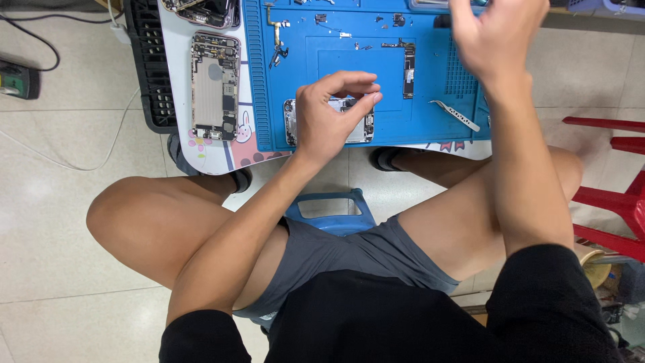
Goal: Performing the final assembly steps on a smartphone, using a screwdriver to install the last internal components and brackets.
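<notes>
Head view, read left to right: a black slotted tray (149, 67) is seen at the table's left edge, and beside it an opened phone chassis (215, 87) is laid flat with its internals up, apparently parked off the work area. A blue repair mat (430, 124) is spread to the right of it, probably to keep small parts from straying. At the mat's near edge a second opened phone (363, 124) is laid flat, and the left hand (326, 114) is rested over it; thumb and index finger are pinched together just above the phone's upper right part, the other fingers curled. Whether a screw or small part is gripped between the tips cannot be told. A logic board (408, 67) is placed upright on the mat beyond the fingertips, not touched. Tweezers (457, 114) are left lying further right, near the mat's edge. The right hand (497, 33) is raised above the mat's far right, fingers loosely spread, nothing visibly held.
</notes>
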